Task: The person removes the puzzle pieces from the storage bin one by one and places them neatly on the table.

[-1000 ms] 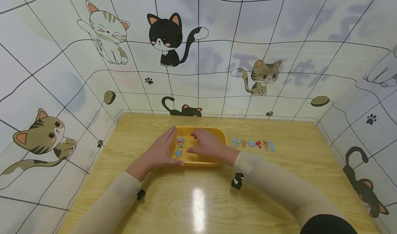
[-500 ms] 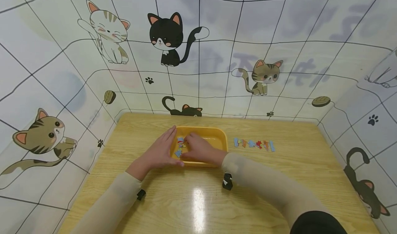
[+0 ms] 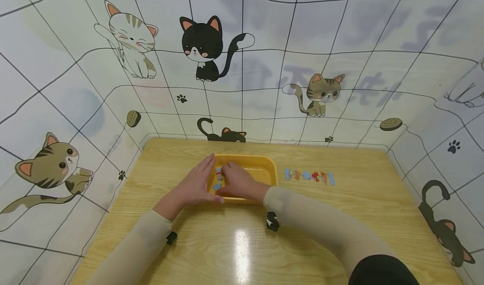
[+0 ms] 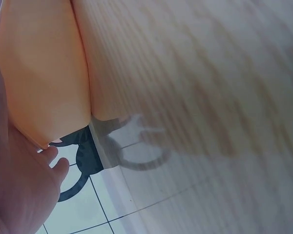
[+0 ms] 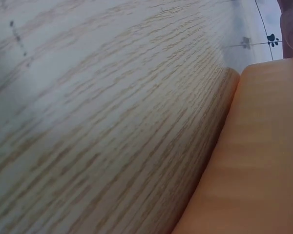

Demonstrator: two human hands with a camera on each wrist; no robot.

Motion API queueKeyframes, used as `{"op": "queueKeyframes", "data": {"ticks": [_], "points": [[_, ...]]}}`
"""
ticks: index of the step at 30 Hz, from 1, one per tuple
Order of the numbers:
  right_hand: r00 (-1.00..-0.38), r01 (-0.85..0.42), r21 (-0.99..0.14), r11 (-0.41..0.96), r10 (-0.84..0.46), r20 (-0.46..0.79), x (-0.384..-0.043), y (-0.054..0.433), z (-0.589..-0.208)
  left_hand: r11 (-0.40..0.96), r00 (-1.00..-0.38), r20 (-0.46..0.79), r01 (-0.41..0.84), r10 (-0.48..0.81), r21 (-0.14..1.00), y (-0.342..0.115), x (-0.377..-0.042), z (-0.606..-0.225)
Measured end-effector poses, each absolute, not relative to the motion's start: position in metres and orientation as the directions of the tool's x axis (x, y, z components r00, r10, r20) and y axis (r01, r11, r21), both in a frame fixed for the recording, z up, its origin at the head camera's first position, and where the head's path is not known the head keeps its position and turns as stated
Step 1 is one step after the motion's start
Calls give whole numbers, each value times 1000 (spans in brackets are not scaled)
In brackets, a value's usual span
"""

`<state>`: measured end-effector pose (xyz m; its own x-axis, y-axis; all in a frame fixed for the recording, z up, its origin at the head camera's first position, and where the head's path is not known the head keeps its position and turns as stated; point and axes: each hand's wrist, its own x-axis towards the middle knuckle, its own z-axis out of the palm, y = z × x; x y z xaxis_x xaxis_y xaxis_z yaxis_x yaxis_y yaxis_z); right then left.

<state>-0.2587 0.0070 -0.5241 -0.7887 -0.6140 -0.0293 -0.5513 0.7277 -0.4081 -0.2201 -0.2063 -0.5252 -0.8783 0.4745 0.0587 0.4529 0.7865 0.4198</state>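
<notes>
A shallow yellow tray [image 3: 269, 171] lies on the table. My left hand [image 3: 194, 184] holds its left end, fingers along the far-left side and thumb at the near wall. In the left wrist view, fingertips [image 4: 60, 168] show by the orange-looking tray wall [image 4: 46, 73]. Several small, light-blue and coloured jigsaw pieces [image 3: 217, 186] lie inside at the left. My right hand [image 3: 240, 182] reaches down beside them with bent fingers; whether it pinches a piece is hidden. The right wrist view has only a bit of that hand [image 5: 290, 29] above the tray wall [image 5: 263, 146].
A row of several similar jigsaw pieces [image 3: 306, 175] lies on the wooden table [image 3: 321, 222], right of the tray. A wall cloth [image 3: 261, 100] printed with cats and grid lines rises behind the table and along both sides.
My right hand has moved left inside the tray, up to the jigsaw pieces, and its fingers have drawn closer together. My left hand and the tray have stayed in place.
</notes>
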Motion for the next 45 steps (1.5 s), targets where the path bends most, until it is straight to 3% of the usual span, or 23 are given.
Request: {"op": "queueKeyframes", "data": {"ticks": [18,38,45], "points": [[-793,-531,-449,719,-608,-35,-260,12,-528,780,-885,40,430,464,454,-205,-218,-525],[-744,-601,-462,652,-668,25,-272,26,-532,790,-884,47,438,465,429,-204,-220,-525],[-766,-545,-490,680,-641,-38,-274,28,-526,792,-883,42,440,468,424,-205,-219,-526]]}}
